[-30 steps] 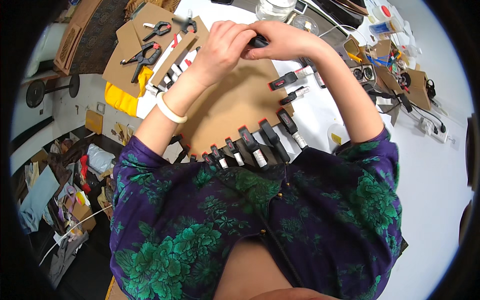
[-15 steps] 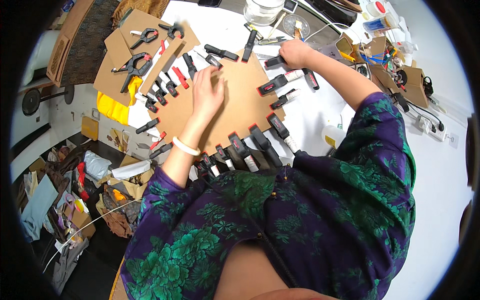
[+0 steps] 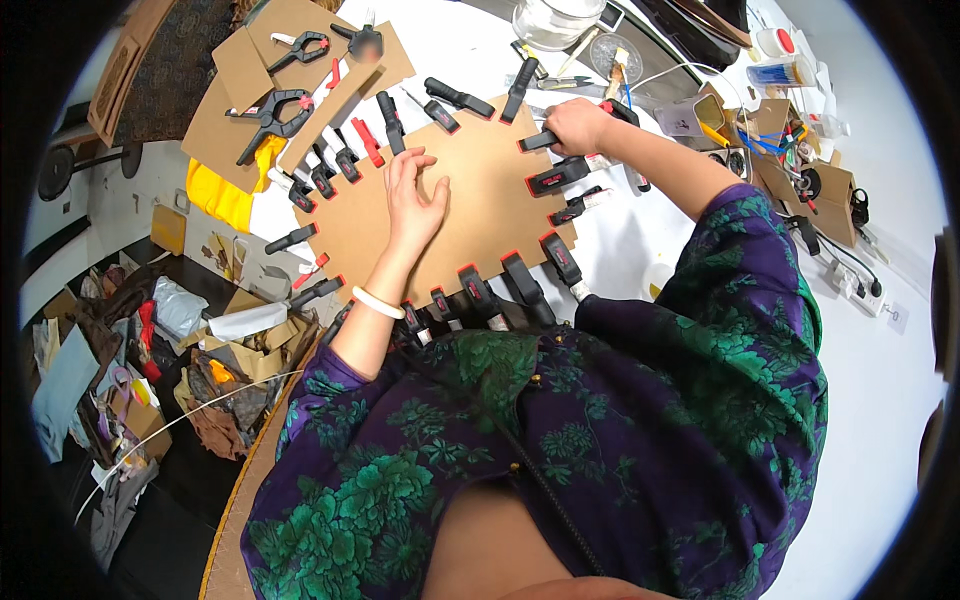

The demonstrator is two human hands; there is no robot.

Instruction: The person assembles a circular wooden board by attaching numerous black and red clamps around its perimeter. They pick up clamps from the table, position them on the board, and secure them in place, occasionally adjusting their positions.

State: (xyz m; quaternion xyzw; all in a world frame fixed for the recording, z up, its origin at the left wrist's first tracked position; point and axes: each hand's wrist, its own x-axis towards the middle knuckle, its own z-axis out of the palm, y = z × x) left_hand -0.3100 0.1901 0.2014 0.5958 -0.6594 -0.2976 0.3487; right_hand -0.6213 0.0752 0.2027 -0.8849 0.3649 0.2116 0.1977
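A brown board (image 3: 480, 190) lies on the white table, with several black and red clamps gripping its rim all round. My left hand (image 3: 413, 205), a white bangle on its wrist, rests over the board near its upper left with loosely bent fingers and thumb apart. Nothing is in it. At the board's upper right, my right hand (image 3: 578, 126) is closed round a black clamp (image 3: 537, 142), whose jaw end reaches the board's edge. My fingers hide the rest of that clamp. Just below it sits another black clamp (image 3: 557, 178) on the edge.
Loose spring clamps (image 3: 272, 122) lie on cardboard pieces (image 3: 222, 125) at the upper left, beside a yellow cloth (image 3: 222, 198). A glass bowl (image 3: 560, 22) stands at the back. To the right are open boxes (image 3: 830, 185) and a power strip (image 3: 862, 285). Scraps (image 3: 190, 308) pile up lower left.
My right hand has brought the clamp to the board's upper-right edge; before, it was held a little off the board. My left hand stays over the board, its fingers slightly shifted. The view has tilted slightly.
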